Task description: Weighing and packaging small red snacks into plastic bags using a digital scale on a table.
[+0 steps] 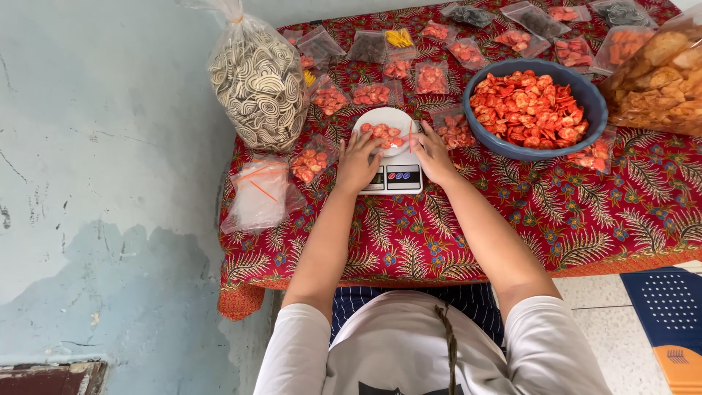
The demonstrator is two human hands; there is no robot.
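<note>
From the head camera, looking down, the left hand (357, 162) and the right hand (431, 152) rest on either side of a small white plate of orange-red chips (383, 132), which sits on a white digital kitchen scale (393, 175) near the middle of a table covered with a red cloth patterned with leaves (512, 219). Both hands lie palm down with the fingers loosely spread, fingertips touching the plate's rim and the scale's top, and neither pinches anything. Just right of the scale stands one blue round bowl heaped with the same orange-red chips (536, 106). To the left stands one tall clear bag of pale spiral crackers (257, 84), knotted at the top, and below it lies one flat pack of empty clear bags (257, 194) at the table's corner. One large bag of yellowish crackers (658, 77) shows at the right edge. Small filled packets (371, 93) lie in rows behind the plate; I count roughly twenty, most orange-red, a few dark, one or two yellow, though the far ones are too small to be sure. The likely trouble is hand weight pressing on the scale and skewing the reading, or a nudge tipping chips off the shallow plate.
</note>
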